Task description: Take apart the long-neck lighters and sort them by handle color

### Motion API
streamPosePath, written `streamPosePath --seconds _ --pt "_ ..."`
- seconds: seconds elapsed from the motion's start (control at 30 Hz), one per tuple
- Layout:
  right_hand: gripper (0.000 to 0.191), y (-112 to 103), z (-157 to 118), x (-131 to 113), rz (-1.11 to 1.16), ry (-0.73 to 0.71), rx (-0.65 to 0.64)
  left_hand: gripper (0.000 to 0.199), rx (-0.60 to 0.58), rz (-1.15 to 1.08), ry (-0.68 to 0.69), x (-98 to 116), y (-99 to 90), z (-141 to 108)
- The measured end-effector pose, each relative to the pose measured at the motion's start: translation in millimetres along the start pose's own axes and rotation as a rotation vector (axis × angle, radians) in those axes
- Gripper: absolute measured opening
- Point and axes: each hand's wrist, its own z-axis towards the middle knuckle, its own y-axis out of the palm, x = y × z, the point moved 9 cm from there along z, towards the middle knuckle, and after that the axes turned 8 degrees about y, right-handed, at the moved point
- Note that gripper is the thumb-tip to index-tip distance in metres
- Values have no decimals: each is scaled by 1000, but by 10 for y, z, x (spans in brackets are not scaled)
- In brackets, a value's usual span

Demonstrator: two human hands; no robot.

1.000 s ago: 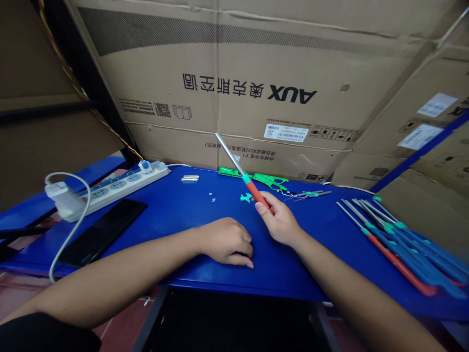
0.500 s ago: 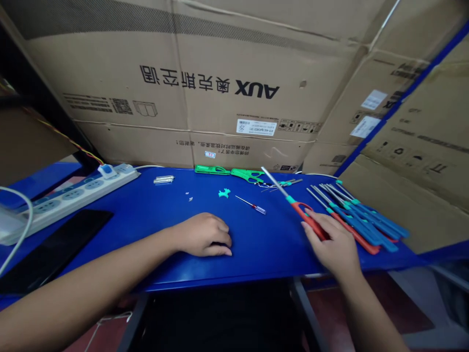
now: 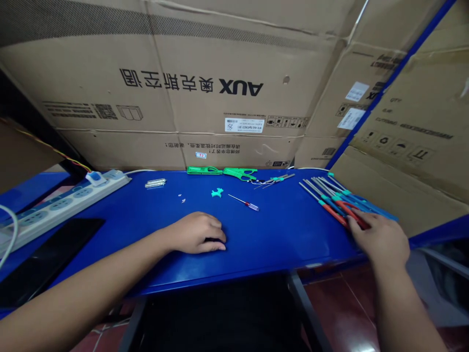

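My left hand (image 3: 200, 233) rests on the blue table with its fingers curled and nothing seen in them. At the right, my right hand (image 3: 381, 237) holds a red-handled lighter (image 3: 358, 215) over a group of long-nosed lighters (image 3: 331, 215) with blue and red handles. Its fingers are wrapped round the handle. Near the middle lie a screwdriver (image 3: 249, 205) with a clear handle and a small teal plastic piece (image 3: 217, 193). Behind them are two green casing halves (image 3: 204, 170), and metal rods with thin wires (image 3: 274, 181) lie beside these.
A white power strip (image 3: 75, 198) and a black flat object (image 3: 51, 256) occupy the table's left side. Silver cylinders (image 3: 155, 183) lie toward the back left. Cardboard (image 3: 190, 112) stands upright behind the blue table (image 3: 271, 244).
My right hand has moved right with the red lighter, bringing it onto the group of lighters. The camera view has shifted slightly. My left hand stays curled on the table.
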Motion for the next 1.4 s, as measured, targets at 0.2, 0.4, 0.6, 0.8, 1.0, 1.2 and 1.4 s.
streamPosePath --seconds 0.2,0.4,0.6,0.8,1.0,1.2,1.4 --pt "55 7 395 404 3 187 -99 22 33 -24 4 -28 -20 -11" --pt "52 348 509 712 13 355 -308 25 1 -31 -7 -23 16 -17" --pt "55 213 485 325 -47 244 -193 30 34 54 -89 -205 -116 -41" --pt "46 -122 768 -1123 166 -169 -71 33 281 330 -970 -1501 -919 -1237" --pt "32 505 650 -2752 325 -555 -416 34 216 413 -1283 -1845 -994 -1998" --pt "31 950 287 -3541 228 -672 -535 36 211 444 -1124 -1807 -856 -1410" --pt "25 1031 261 -3791 96 -693 -532 28 155 458 -1069 -2077 -792 -1034"
